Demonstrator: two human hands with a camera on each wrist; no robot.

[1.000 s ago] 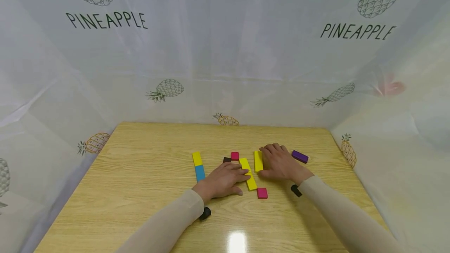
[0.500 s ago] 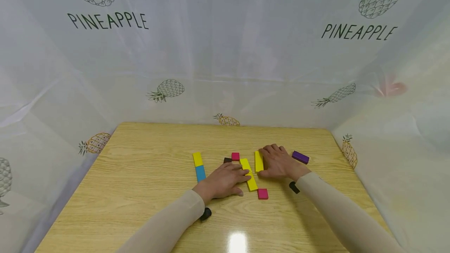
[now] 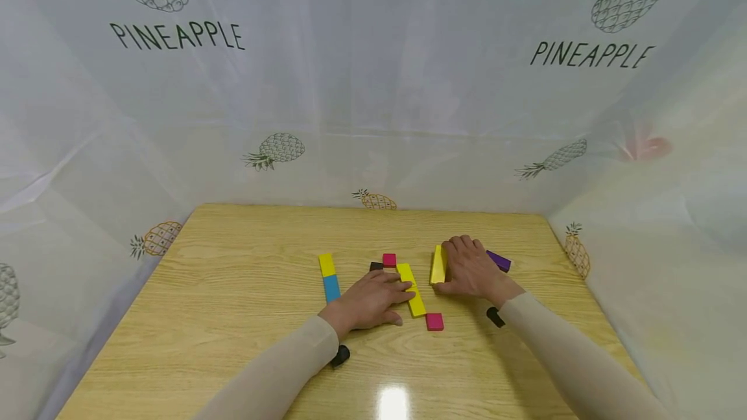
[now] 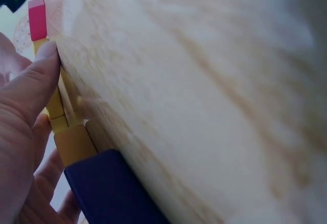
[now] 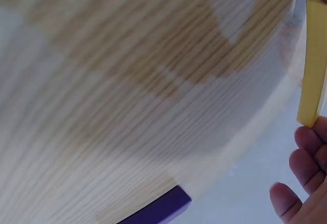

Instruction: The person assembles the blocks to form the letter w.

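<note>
My right hand (image 3: 471,269) pinches a yellow block (image 3: 438,266) between thumb and fingers. In the right wrist view this yellow block (image 5: 312,63) is held by its two ends, and it looks tilted off the table. My left hand (image 3: 373,298) lies with fairly straight fingers, two of them touching a slanted row of yellow blocks (image 3: 417,304). A pink block (image 3: 434,322) stands at the row's near end, another pink block (image 3: 389,260) beside its far end. A dark block (image 3: 376,266) shows just beyond the left fingers. The left wrist view has a dark blue block (image 4: 115,185) close by.
Left of the left hand, a yellow block (image 3: 326,264) and a blue block (image 3: 331,288) form a line, partly hidden by the hand. A purple block (image 3: 498,260) lies behind the right hand. Pineapple-print sheeting (image 3: 373,83) surrounds the wooden table (image 3: 233,290).
My right hand has shifted a little to the right with the yellow block, which has tilted and moved away from the yellow row. The left hand has stayed in place.
</note>
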